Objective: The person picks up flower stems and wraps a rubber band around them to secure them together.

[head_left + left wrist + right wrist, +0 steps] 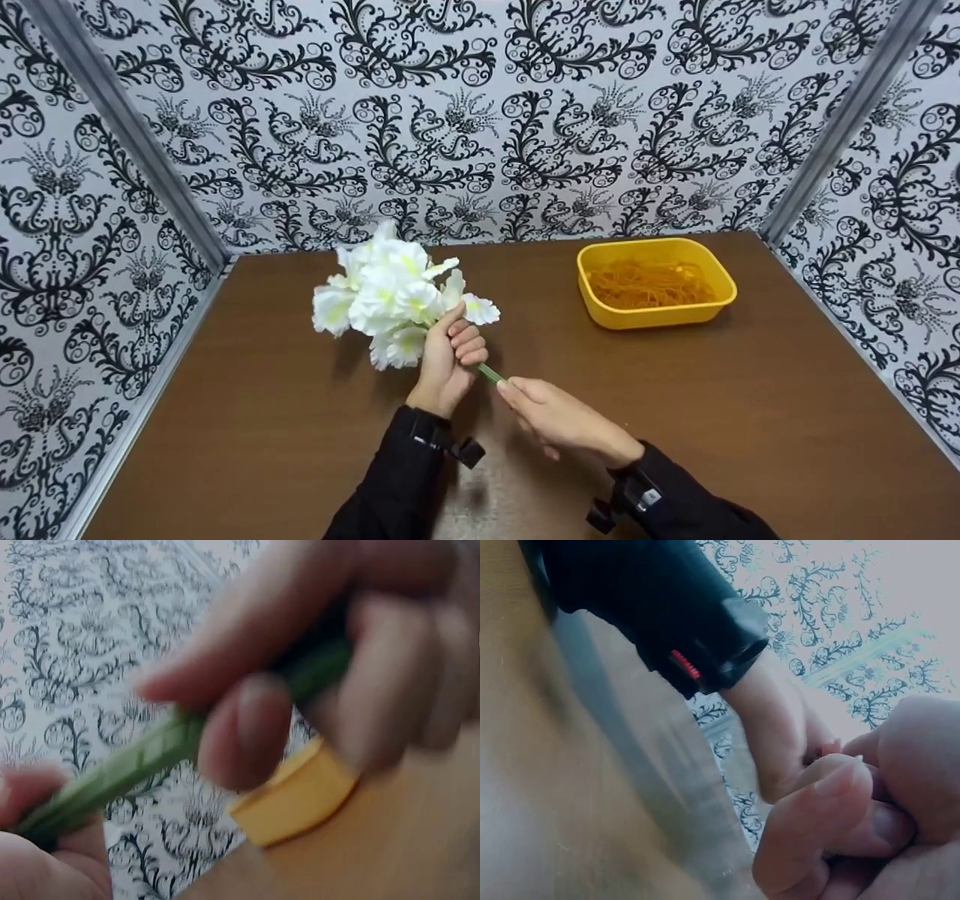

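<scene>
While left hand (450, 360) grips white flower bunch (394, 296) stems, right hand (551, 412) pinches green stem end (491, 373) above brown surface (750, 420).

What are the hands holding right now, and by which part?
A bunch of white artificial flowers: the left hand grips the green stems just below the blooms; the right hand pinches their lower end.

We wear black long sleeves (397, 487) down to both wrists. Each wrist carries a small black camera mount (457, 448) strapped over the cuff, and the left strap (705, 660) shows a small red mark. Our hands are bare.
</scene>
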Motion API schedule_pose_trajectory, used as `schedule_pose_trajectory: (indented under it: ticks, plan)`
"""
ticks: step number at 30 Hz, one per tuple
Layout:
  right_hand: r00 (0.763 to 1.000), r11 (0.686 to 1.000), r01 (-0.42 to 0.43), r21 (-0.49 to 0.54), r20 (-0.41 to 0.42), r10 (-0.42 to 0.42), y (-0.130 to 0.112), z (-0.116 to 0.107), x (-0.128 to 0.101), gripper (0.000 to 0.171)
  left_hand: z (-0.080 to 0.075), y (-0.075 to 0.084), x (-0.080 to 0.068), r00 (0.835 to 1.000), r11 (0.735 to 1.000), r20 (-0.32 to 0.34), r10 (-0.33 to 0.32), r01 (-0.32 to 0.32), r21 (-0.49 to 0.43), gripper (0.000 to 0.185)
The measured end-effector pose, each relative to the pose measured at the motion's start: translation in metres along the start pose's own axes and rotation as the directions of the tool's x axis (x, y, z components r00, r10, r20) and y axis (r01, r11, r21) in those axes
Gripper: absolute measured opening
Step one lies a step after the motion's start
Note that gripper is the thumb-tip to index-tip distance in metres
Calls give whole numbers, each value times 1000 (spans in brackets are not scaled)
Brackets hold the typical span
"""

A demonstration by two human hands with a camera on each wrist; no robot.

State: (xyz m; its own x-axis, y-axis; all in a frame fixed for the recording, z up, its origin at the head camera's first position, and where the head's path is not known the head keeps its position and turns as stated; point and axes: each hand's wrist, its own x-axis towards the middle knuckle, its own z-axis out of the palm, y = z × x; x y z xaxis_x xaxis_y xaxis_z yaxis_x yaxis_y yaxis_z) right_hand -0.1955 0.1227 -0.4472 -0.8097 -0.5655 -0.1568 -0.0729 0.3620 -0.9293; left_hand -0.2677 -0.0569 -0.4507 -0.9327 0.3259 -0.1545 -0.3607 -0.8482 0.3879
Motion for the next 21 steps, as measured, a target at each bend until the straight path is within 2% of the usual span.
schedule_pose_trajectory:
  ticks: [4,9,15,21]
  plan:
    - [1000,999,21,31,14,-22,-2,7,-2,45,7,-1,-5,999,998,13,37,-37,-46,54]
    - [1000,993,8,119,29,-12,-5,11,-5,53,13,0,-9,996,995,-30,81,-82,-52,55]
    - [995,965,-18,260,102,-9,-9,12,-8,45,18,1,-12,996,995,-28,82,-83,-55,56]
    - [995,957,-24,290,104,-7,-8,14,-9,42,22,1,-15,994,990,-15,106,-107,-90,55]
